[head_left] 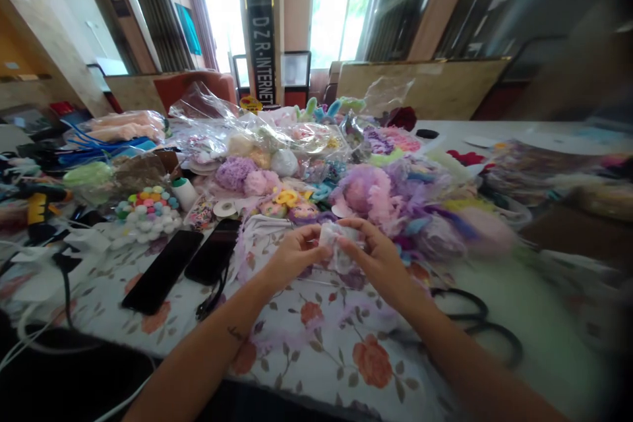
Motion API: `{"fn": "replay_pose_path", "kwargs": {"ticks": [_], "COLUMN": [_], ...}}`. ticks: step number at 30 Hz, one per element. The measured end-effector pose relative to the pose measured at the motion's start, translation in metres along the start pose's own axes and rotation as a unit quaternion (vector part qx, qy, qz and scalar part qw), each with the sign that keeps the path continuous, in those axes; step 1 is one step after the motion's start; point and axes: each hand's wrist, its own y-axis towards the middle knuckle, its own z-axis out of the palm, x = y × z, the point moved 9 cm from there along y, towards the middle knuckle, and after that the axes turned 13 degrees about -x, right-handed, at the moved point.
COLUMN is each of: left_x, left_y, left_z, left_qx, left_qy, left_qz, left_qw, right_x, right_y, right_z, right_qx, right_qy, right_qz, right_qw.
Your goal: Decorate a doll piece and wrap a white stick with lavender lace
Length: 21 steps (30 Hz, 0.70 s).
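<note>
Near the middle of the head view, my left hand [302, 247] and my right hand [368, 247] are close together over the table. Both pinch a small crinkled white, partly see-through item [336, 237] between them, its details blurred. The fingers of my left hand close on its left side, those of my right hand on its right side. Just beyond the hands lie a purple and pink fluffy bundle [363, 191] and yellow braided pieces [287, 198].
Two black phones [162, 270] lie at left, beside colourful pompoms [148, 211] and a thread spool [184, 194]. Black-handled scissors [475, 316] rest at right. Clear plastic bags [297, 138] pile up behind. White cables [39, 343] hang at the lower left of the floral cloth [316, 356].
</note>
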Motion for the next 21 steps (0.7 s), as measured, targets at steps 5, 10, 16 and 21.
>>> {"fn": "replay_pose_path", "kwargs": {"ticks": [5, 10, 16, 21], "left_x": [0.002, -0.007, -0.014, -0.018], "left_y": [0.004, 0.002, 0.007, 0.013], "left_z": [-0.012, -0.015, -0.033, -0.054], "left_qx": [-0.058, -0.084, -0.154, -0.219], "left_qy": [-0.005, 0.035, -0.026, -0.113], "left_qz": [0.003, 0.039, 0.038, 0.035], "left_qw": [0.998, 0.995, 0.987, 0.969], "right_x": [-0.001, -0.016, -0.022, -0.025], "right_y": [-0.011, -0.019, -0.022, -0.025], "right_z": [0.001, 0.008, 0.007, 0.005], "right_qx": [0.039, 0.093, 0.102, 0.149], "right_qy": [0.122, 0.128, 0.066, 0.079], "right_qz": [0.028, 0.086, 0.119, 0.122], "right_qw": [0.991, 0.984, 0.985, 0.978]}}
